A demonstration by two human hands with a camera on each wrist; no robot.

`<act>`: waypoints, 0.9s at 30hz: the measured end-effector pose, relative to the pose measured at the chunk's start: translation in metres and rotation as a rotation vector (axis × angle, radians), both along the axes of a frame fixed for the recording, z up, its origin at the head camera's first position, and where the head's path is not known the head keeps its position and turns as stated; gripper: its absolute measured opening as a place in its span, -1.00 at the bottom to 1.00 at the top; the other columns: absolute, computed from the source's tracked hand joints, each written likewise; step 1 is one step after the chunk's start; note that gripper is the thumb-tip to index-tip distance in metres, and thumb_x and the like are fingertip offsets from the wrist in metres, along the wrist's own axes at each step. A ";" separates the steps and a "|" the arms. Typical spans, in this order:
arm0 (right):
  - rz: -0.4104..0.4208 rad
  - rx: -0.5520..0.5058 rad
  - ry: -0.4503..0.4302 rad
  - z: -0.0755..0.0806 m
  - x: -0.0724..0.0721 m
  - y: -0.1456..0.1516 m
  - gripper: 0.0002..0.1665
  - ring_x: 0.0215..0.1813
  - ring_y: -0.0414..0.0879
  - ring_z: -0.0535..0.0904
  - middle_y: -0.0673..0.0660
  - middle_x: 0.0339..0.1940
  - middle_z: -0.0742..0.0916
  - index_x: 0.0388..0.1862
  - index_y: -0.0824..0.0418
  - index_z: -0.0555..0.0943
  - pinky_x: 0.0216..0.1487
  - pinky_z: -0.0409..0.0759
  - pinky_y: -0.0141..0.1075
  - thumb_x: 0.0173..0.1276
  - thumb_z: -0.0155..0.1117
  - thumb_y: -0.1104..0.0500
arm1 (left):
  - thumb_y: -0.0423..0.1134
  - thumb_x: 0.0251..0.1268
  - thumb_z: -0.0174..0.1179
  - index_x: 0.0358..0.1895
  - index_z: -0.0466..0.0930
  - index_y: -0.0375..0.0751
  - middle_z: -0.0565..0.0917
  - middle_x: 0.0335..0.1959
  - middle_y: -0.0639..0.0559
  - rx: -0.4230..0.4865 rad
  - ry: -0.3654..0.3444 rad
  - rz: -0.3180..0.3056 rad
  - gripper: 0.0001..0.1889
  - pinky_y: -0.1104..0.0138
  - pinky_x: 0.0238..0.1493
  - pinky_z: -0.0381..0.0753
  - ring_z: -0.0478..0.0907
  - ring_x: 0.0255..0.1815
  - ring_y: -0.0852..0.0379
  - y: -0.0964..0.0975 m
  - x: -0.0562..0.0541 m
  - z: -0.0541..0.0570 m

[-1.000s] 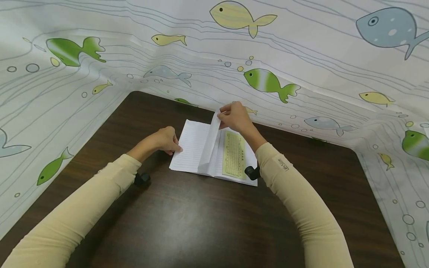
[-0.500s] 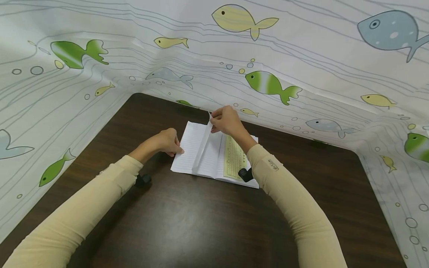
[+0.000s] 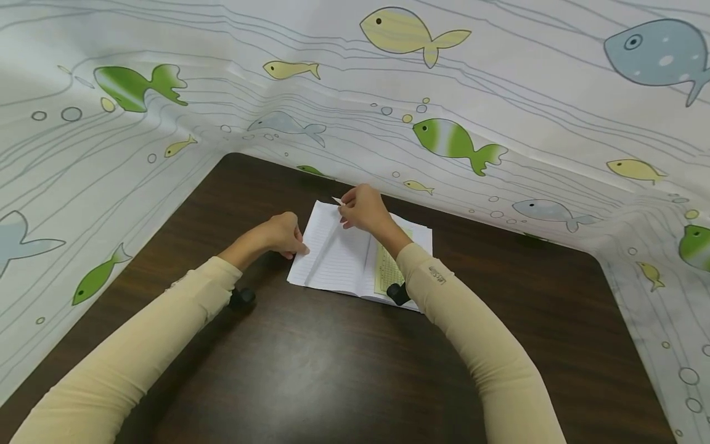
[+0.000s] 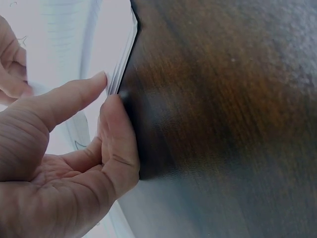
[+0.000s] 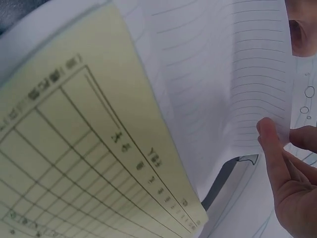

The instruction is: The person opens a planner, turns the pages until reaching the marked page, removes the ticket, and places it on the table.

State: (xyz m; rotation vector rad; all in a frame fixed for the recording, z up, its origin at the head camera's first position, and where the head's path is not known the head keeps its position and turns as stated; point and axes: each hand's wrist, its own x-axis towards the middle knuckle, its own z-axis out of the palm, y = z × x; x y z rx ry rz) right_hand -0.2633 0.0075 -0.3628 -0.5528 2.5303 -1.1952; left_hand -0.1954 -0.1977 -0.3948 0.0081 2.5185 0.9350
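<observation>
An open notebook (image 3: 341,274) with lined white pages lies on the dark table. My left hand (image 3: 278,234) is at its left edge; in the left wrist view thumb and fingers pinch the stacked page edges (image 4: 122,59). At the far side my right hand (image 3: 363,208) holds the corner of a raised lined page (image 5: 257,69) between thumb and fingers, as the right wrist view shows. The page leans over the left half. A yellow printed form (image 3: 389,271) with a grid lies on the notebook's right side, partly hidden by the right forearm.
The brown wooden table (image 3: 299,370) reaches around the notebook on all sides. White sheeting (image 3: 333,80) printed with fish stands along the back and sides, close behind the right hand. A black wrist camera (image 3: 397,293) hangs under the right cuff, over the form.
My right hand has moved left with the page, turning it from near the middle down toward the left half. The left hand has stayed at the notebook's left edge.
</observation>
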 end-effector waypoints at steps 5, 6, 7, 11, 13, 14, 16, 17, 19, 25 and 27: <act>-0.020 0.059 0.036 -0.008 0.002 -0.005 -0.66 -0.15 0.16 0.89 0.35 -0.05 0.87 0.20 0.50 0.65 -0.18 0.88 -0.21 0.55 0.25 0.33 | -0.31 0.38 0.44 -0.23 0.62 -0.41 0.59 -0.40 -0.02 -0.007 0.005 -0.007 -0.78 0.38 -0.31 0.83 0.69 -0.49 0.19 0.001 -0.001 0.000; -0.025 0.074 0.039 -0.010 0.002 -0.007 -0.65 -0.16 0.14 0.89 0.33 -0.05 0.87 0.22 0.47 0.66 -0.18 0.88 -0.22 0.55 0.26 0.32 | -0.31 0.38 0.44 -0.24 0.62 -0.40 0.59 -0.40 -0.02 -0.007 0.006 -0.013 -0.78 0.37 -0.31 0.83 0.69 -0.49 0.19 0.002 -0.001 0.000; -0.028 0.085 0.039 -0.011 0.003 -0.008 -0.64 -0.17 0.12 0.89 0.32 -0.06 0.87 0.23 0.46 0.65 -0.18 0.87 -0.23 0.55 0.27 0.31 | -0.31 0.39 0.44 -0.26 0.61 -0.40 0.59 -0.41 -0.02 -0.008 0.008 -0.017 -0.78 0.38 -0.32 0.82 0.69 -0.50 0.19 0.002 -0.001 0.000; -0.025 0.159 0.047 -0.015 0.004 -0.012 -0.60 -0.23 0.06 0.89 0.27 -0.09 0.89 0.30 0.38 0.64 -0.20 0.81 -0.34 0.55 0.29 0.27 | -0.34 0.39 0.39 -0.29 0.59 -0.37 0.58 -0.43 -0.02 -0.008 0.012 -0.026 -0.81 0.40 -0.36 0.80 0.68 -0.53 0.21 0.003 -0.002 -0.001; -0.023 0.196 0.048 -0.016 0.005 -0.014 -0.58 -0.27 0.01 0.87 0.24 -0.11 0.89 0.33 0.34 0.63 -0.23 0.76 -0.38 0.56 0.30 0.24 | -0.35 0.39 0.36 -0.29 0.59 -0.38 0.59 -0.42 -0.02 -0.011 0.017 -0.032 -0.83 0.41 -0.37 0.80 0.68 -0.53 0.21 0.003 -0.001 -0.001; -0.023 0.211 0.046 -0.016 0.005 -0.015 -0.56 -0.29 -0.02 0.86 0.23 -0.10 0.89 0.34 0.32 0.62 -0.25 0.73 -0.40 0.56 0.31 0.22 | -0.36 0.39 0.35 -0.28 0.58 -0.38 0.59 -0.41 -0.03 -0.012 0.018 -0.033 -0.84 0.40 -0.36 0.80 0.68 -0.53 0.21 0.003 -0.001 -0.001; -0.020 0.228 0.040 -0.016 0.005 -0.016 -0.54 -0.31 -0.06 0.83 0.22 -0.07 0.89 0.36 0.29 0.62 -0.28 0.71 -0.41 0.57 0.32 0.19 | -0.37 0.40 0.33 -0.26 0.58 -0.39 0.60 -0.39 -0.04 -0.016 0.018 -0.034 -0.86 0.40 -0.35 0.81 0.68 -0.52 0.21 0.004 -0.001 0.000; -0.018 0.234 0.038 -0.015 0.006 -0.017 -0.53 -0.32 -0.06 0.82 0.22 -0.05 0.88 0.38 0.28 0.61 -0.28 0.71 -0.41 0.57 0.33 0.17 | -0.37 0.40 0.32 -0.26 0.58 -0.39 0.60 -0.38 -0.05 -0.019 0.019 -0.034 -0.86 0.39 -0.35 0.81 0.69 -0.51 0.20 0.004 0.000 0.001; -0.006 0.243 0.037 -0.016 0.006 -0.018 -0.51 -0.31 -0.06 0.81 0.22 0.03 0.87 0.40 0.27 0.61 -0.27 0.71 -0.39 0.58 0.34 0.14 | -0.37 0.42 0.30 -0.24 0.59 -0.39 0.60 -0.37 -0.05 -0.030 0.020 -0.033 -0.88 0.39 -0.35 0.81 0.69 -0.51 0.21 0.004 0.000 0.002; 0.066 0.296 0.036 -0.017 0.006 -0.020 -0.45 -0.05 -0.01 0.84 0.22 0.20 0.83 0.46 0.23 0.57 -0.04 0.78 -0.26 0.59 0.36 0.07 | -0.36 0.56 0.14 -0.16 0.58 -0.43 0.60 -0.34 -0.08 -0.035 0.005 -0.030 -0.86 0.38 -0.32 0.81 0.69 -0.48 0.20 0.000 0.000 0.003; 0.102 0.320 0.047 -0.018 0.006 -0.021 -0.43 0.08 0.02 0.82 0.22 0.22 0.82 0.48 0.24 0.56 0.08 0.78 -0.20 0.60 0.34 0.06 | -0.37 0.59 0.05 -0.12 0.56 -0.46 0.59 -0.35 -0.10 -0.018 -0.003 -0.023 -0.83 0.37 -0.33 0.82 0.68 -0.48 0.19 -0.001 0.000 0.003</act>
